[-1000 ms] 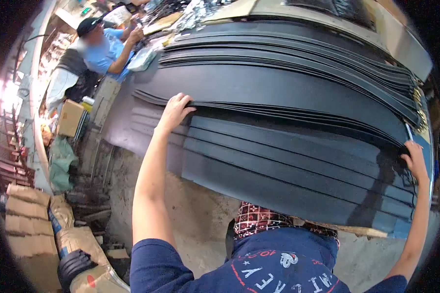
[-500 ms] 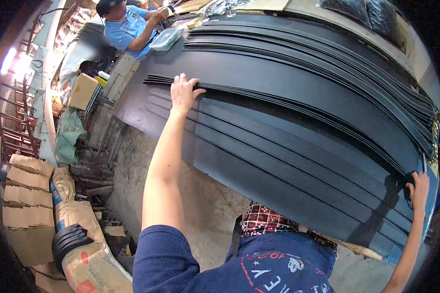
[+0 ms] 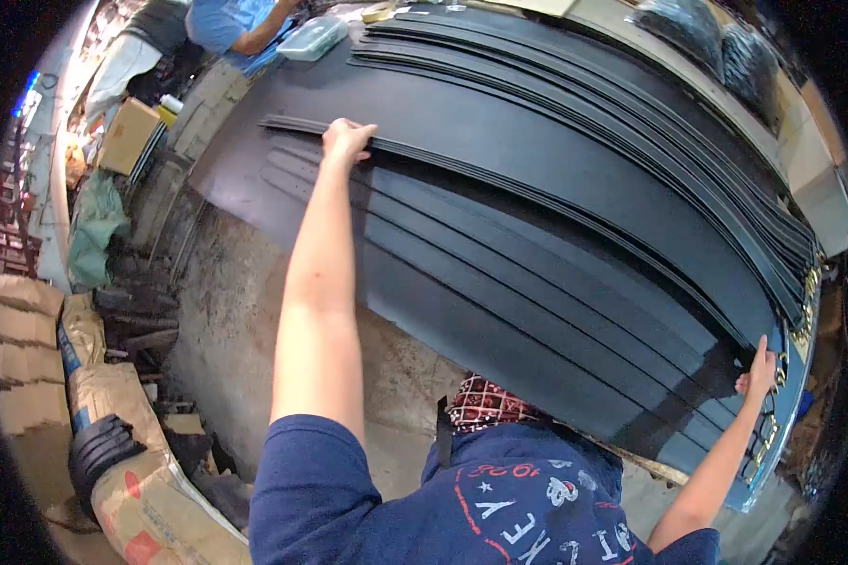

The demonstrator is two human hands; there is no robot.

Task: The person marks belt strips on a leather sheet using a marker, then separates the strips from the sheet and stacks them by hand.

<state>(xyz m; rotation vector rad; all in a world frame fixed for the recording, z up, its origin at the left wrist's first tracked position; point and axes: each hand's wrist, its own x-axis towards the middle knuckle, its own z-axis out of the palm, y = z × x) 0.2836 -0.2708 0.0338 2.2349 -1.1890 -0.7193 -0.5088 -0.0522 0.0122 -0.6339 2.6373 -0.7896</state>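
A bundle of long black strips [image 3: 528,195] lies across the dark table sheet [image 3: 424,104]. My left hand [image 3: 348,141] is closed round the bundle near its left end. At the bundle's right end, my right hand [image 3: 758,369] grips the strip ends, its index finger stretched along them. Beyond the bundle, a larger stack of black strips [image 3: 575,108] curves along the far side of the table. Several separate thin strips [image 3: 499,268] lie spaced out on the near side, between the bundle and my body.
A co-worker in a blue shirt [image 3: 221,24] is at the far left, beside a clear plastic box [image 3: 314,39]. Black plastic bags [image 3: 678,33] lie at the far right. Cardboard pieces [image 3: 24,353] and a brown sack [image 3: 151,490] stand at the lower left.
The bundle's strips have come closer together under my hands. The view has shifted, so the co-worker's head has left it. My left hand has closed more tightly around the strips.
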